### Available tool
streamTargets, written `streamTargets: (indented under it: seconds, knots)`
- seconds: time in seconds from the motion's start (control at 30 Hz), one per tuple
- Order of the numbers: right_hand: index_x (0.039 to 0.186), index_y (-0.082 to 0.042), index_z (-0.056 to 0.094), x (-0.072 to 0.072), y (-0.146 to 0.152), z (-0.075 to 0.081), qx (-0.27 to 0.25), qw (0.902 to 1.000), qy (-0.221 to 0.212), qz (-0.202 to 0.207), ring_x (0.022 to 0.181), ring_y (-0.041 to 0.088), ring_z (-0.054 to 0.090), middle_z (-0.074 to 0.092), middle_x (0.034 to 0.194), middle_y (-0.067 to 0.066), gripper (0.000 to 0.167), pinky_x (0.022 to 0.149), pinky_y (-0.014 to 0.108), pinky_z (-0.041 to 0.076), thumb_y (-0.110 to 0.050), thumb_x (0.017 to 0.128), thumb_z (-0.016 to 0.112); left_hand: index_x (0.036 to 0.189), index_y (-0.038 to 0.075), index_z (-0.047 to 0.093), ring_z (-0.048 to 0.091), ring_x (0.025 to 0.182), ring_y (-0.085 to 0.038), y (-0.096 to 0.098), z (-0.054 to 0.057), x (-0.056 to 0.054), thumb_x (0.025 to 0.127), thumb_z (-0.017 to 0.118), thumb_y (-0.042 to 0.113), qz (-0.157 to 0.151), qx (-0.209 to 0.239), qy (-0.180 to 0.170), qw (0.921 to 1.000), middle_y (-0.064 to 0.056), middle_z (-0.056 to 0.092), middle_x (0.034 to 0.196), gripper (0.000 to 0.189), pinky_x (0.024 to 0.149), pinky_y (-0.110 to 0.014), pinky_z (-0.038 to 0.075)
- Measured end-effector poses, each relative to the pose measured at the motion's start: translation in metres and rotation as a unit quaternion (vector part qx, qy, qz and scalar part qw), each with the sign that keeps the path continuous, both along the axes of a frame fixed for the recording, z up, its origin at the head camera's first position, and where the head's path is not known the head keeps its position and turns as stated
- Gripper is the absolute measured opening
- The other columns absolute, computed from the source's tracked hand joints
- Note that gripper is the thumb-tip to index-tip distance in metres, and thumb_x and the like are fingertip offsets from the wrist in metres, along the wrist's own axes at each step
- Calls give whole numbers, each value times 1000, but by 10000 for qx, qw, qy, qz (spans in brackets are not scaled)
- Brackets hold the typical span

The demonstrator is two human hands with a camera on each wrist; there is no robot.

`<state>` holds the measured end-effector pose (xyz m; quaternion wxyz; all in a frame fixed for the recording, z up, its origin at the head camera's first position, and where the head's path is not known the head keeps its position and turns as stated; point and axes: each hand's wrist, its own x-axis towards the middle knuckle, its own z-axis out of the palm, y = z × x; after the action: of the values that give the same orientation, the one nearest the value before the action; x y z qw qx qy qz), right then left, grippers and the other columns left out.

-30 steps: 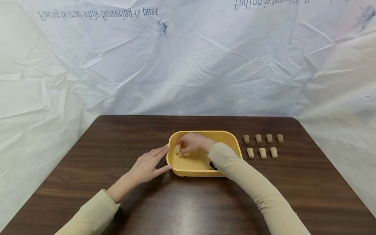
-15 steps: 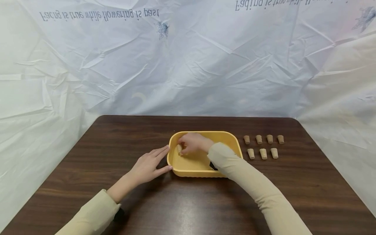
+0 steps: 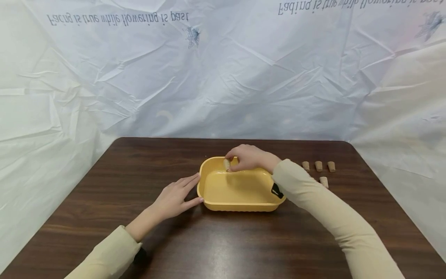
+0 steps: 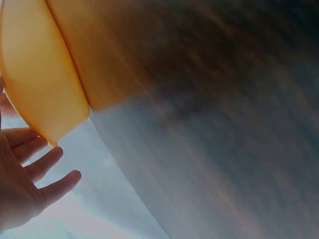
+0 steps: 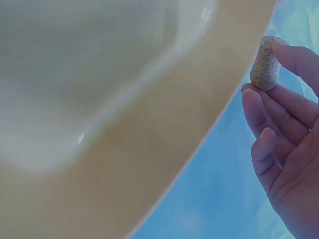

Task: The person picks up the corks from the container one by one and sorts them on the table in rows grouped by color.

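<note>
A tapered cork stopper (image 5: 265, 64) is pinched between the thumb and fingers of my right hand (image 3: 249, 157). In the head view this cork (image 3: 227, 164) is over the back left part of a yellow rectangular tray (image 3: 237, 207). My left hand (image 3: 175, 197) lies at the tray's left side, its straight fingers touching the rim. The left wrist view shows the spread fingers (image 4: 59, 188) against the tray wall (image 4: 45, 74). No other cork shows on the visible part of the tray floor.
Right of the tray, several corks stand on the dark wood table (image 3: 167, 248): a back row with a cork (image 3: 318, 166), and a front cork (image 3: 324, 182). My right sleeve hides part of that area. A pale printed sheet (image 3: 223, 85) hangs behind the table.
My right hand has lifted the cork from the tray's left end and moved it up and to the right. My left hand has stayed at the rim.
</note>
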<state>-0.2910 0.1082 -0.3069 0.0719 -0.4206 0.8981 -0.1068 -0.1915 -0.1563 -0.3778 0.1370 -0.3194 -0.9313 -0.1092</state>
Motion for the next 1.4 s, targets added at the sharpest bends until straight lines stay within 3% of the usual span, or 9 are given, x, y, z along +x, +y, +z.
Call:
streamTargets:
  seconds: [0.13,0.57,0.67,0.87,1.17,1.4]
  knots:
    - [111,-13,61,3,22,8,-154,9998,140,78,57,8,46,58,106,0,32,59,27,39,-28,83,60,134,7,40,45,112,-26,0,0,0,83,50,54,-36,18,69,10000,-7,39,134,70,79,-46,41]
    - [116,-10,59,22,80,12,-453,9981,329,-252,63,7,48,58,103,1,39,54,26,40,-30,83,62,134,8,39,45,112,-26,-1,0,1,84,48,53,-20,38,-65,10000,-6,39,134,68,79,-47,41]
    - [116,-8,58,26,91,12,-501,9975,394,-298,62,8,47,58,96,2,41,54,27,39,-30,83,62,134,8,40,45,112,-26,-1,0,1,84,48,53,-18,27,-40,10000,-6,39,134,68,79,-47,41]
    - [118,-6,56,35,114,9,-634,9963,333,-473,61,9,46,55,83,-2,43,54,27,38,-31,83,61,132,7,42,46,111,-26,0,0,1,83,50,53,-38,59,64,10000,-7,41,133,68,79,-47,42]
    - [118,-3,55,47,149,-6,-959,9923,324,-720,62,6,49,55,82,-4,45,54,25,42,-30,83,62,133,7,42,46,111,-27,0,0,2,84,49,53,-16,55,7,10000,-6,40,133,68,79,-48,41]
    - [117,-2,55,59,173,-13,-1079,9880,558,-955,63,6,48,54,82,-6,44,54,26,42,-27,82,64,134,7,40,45,112,-26,-1,1,2,84,47,54,10,41,-88,10000,-6,39,134,68,80,-48,41]
